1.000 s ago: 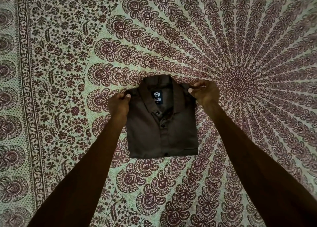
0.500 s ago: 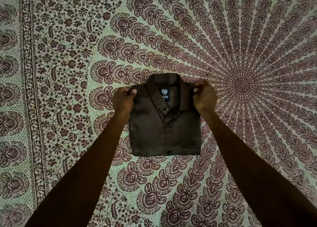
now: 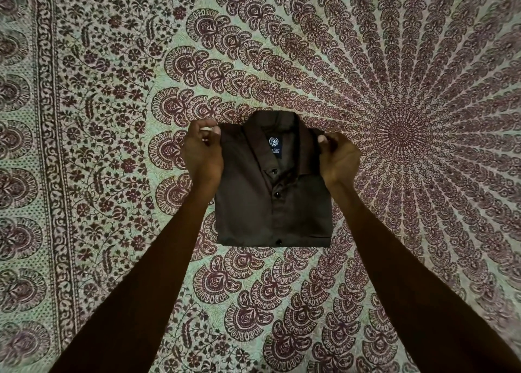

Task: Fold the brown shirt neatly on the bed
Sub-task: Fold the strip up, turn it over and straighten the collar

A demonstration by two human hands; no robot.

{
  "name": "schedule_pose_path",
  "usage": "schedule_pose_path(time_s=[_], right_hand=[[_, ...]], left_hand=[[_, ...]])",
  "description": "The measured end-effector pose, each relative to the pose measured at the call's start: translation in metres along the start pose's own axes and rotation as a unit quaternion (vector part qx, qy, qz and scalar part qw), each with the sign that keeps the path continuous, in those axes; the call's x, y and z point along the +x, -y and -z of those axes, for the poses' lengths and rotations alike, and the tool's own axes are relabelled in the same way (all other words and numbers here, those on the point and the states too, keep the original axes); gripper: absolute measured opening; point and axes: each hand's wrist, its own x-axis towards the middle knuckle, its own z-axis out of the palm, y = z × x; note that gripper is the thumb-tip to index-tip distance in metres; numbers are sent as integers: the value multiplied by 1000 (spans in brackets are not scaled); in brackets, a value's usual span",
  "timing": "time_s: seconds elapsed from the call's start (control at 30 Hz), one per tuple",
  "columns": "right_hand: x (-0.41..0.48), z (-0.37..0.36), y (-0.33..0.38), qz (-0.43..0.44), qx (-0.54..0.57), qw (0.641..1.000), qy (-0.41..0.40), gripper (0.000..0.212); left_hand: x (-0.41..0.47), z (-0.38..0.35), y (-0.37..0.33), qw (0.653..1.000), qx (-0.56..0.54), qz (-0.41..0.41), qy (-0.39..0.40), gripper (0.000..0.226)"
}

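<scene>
A mandala-print bedsheet (image 3: 112,119) covers the bed. Near its middle lies the brown shirt (image 3: 253,203), folded into a rectangle, front up, collar farthest from the person. The left hand (image 3: 201,152) and right hand (image 3: 339,160) each have their grip pinched on a shoulder corner. A dark neck label (image 3: 273,145) shows inside the collar.

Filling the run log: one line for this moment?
shirt folded, front up, on bed | left hand pinches one top corner | right hand pinches other top corner
</scene>
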Motion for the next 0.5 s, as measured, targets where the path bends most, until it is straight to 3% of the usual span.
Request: schedule_pose_path(time_s=[0.1,0.23,0.37,0.5], right_hand=[[6,-3,0,-40,-14,999,22,18],[10,-3,1,-59,-37,997,38,16],[10,-4,3,-68,-46,996,18,15],[0,-3,2,-30,-52,998,-17,16]], left_hand=[[-2,-2,0,1000,-6,5,5,12],[9,-2,12,991,-54,115,29,13],[10,0,14,995,-25,69,64,11],[3,1,28,992,55,87,70,20]])
